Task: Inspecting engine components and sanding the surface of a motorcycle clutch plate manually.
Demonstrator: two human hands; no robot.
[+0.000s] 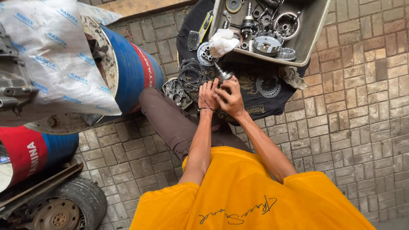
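We see both hands together over a black cloth (251, 106) spread on the brick paving (353, 127). The left hand (207, 96) and the right hand (231, 100) are pressed side by side, fingers curled around a metal shaft part (223, 75) that sticks up and away from the fingertips, tilted toward the tray. Both hands are closed on it; how much of the part sits inside the grip we cannot tell, the fingers hide its lower end. The part is held just above the cloth, between the stack of clutch rings (191, 73) on the left and a flat toothed disc (268, 86) on the right.

Just beyond the hands, a grey metal tray (313, 25) rests on the cloth, full of engine parts: a toothed clutch basket (266, 44), a small gear (286, 53), a ring-shaped piece (285, 23). A white rag (222, 41) hangs over the tray's near left corner. A round bearing plate (204, 54) lies beside the tray, and a grey casing piece (176, 91) sits near the person's knee at the cloth's left edge. A dirty cloth lump (294, 76) lies under the tray's right corner.

Far left: a blue-and-red drum (132, 68) on its side, a white plastic sack (55, 47) draped over it, a tyre (81, 200) at bottom left.
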